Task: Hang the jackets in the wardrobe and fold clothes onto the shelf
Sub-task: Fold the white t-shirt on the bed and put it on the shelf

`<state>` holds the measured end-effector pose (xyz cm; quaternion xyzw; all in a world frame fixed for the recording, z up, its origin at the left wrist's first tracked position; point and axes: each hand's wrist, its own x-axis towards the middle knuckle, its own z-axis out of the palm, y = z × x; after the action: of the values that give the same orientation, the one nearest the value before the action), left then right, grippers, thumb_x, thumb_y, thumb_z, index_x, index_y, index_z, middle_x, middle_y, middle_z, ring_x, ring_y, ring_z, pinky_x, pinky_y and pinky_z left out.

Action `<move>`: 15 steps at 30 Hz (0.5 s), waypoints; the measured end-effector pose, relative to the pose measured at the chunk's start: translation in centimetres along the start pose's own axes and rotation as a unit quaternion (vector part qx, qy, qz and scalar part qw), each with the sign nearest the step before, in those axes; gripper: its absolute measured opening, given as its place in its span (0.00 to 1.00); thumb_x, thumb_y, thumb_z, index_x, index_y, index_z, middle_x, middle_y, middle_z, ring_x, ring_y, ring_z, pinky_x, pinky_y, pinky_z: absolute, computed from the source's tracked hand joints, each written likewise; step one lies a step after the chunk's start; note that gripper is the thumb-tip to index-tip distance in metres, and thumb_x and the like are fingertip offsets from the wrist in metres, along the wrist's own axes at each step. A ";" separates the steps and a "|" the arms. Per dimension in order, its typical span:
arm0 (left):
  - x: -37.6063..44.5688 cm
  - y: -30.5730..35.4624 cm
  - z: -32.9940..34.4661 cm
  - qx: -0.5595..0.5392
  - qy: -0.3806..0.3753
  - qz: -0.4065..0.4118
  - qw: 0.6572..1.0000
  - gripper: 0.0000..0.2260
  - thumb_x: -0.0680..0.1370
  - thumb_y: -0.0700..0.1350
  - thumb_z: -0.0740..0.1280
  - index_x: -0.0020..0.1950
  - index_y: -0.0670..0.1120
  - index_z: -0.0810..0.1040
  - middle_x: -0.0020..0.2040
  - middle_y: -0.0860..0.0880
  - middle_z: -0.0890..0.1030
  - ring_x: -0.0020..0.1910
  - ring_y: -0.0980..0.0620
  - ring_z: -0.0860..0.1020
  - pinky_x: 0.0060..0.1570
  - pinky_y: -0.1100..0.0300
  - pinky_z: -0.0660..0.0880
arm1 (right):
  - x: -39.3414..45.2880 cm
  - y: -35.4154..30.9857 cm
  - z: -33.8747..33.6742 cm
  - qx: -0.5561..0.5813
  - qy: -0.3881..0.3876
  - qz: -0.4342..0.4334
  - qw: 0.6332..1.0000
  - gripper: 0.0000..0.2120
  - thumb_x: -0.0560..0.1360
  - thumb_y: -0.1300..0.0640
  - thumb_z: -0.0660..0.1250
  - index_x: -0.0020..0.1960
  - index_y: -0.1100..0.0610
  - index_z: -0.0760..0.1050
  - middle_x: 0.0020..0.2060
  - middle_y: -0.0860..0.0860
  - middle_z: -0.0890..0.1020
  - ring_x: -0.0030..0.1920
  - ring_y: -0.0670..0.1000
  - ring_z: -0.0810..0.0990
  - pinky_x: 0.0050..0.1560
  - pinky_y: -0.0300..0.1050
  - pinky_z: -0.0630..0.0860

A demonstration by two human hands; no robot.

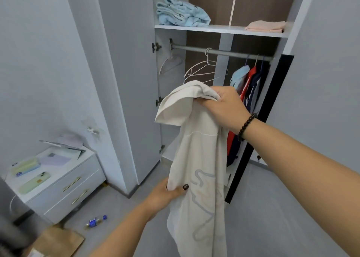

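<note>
The right hand (224, 108) is gripping the bunched top of a cream garment (196, 159), while the left hand (165, 195) is pinching its edge lower down. The garment is hanging before the open wardrobe (220, 29), its hem cut off below. Behind it, hung clothes (247, 85) are partly hiding; empty hangers (202, 69) are dangling from the rail (229, 52).

Dark bead bracelet (246, 127), seemingly dark-painted thumbnail (185, 187).

Cream garment (196, 159) hangs unfolded before the open wardrobe (220, 31).
</note>
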<state>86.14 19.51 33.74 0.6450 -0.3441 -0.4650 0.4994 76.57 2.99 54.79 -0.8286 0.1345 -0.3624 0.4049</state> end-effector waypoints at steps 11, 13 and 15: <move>-1.0 6.0 -9.4 -0.138 0.103 0.053 0.984 0.16 0.78 0.53 0.68 0.50 0.41 0.83 0.48 0.43 0.85 0.44 0.49 0.83 0.39 0.60 0.77 | 1.0 9.1 10.8 -0.217 -0.029 0.251 0.943 0.04 0.74 0.61 0.63 0.48 0.57 0.75 0.46 0.54 0.76 0.48 0.55 0.76 0.45 0.45 0.72; -1.0 6.8 -10.6 -0.169 0.095 0.046 0.980 0.12 0.79 0.47 0.67 0.47 0.40 0.83 0.40 0.45 0.85 0.36 0.52 0.82 0.30 0.64 0.75 | -1.0 8.9 13.7 -0.150 0.018 0.232 0.961 0.13 0.73 0.62 0.65 0.57 0.54 0.71 0.52 0.49 0.70 0.50 0.44 0.73 0.54 0.39 0.72; -1.1 7.5 -11.5 -0.180 0.083 0.042 0.979 0.10 0.80 0.43 0.65 0.49 0.37 0.81 0.39 0.45 0.84 0.34 0.53 0.82 0.30 0.64 0.76 | -2.9 7.6 16.3 -0.070 0.075 0.178 0.979 0.12 0.72 0.65 0.64 0.51 0.50 0.70 0.46 0.47 0.71 0.41 0.37 0.72 0.45 0.28 0.70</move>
<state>96.81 22.31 42.04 0.5662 -0.2386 -0.4427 0.6531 86.65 8.93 40.85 -0.7882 0.3348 -0.3356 0.3925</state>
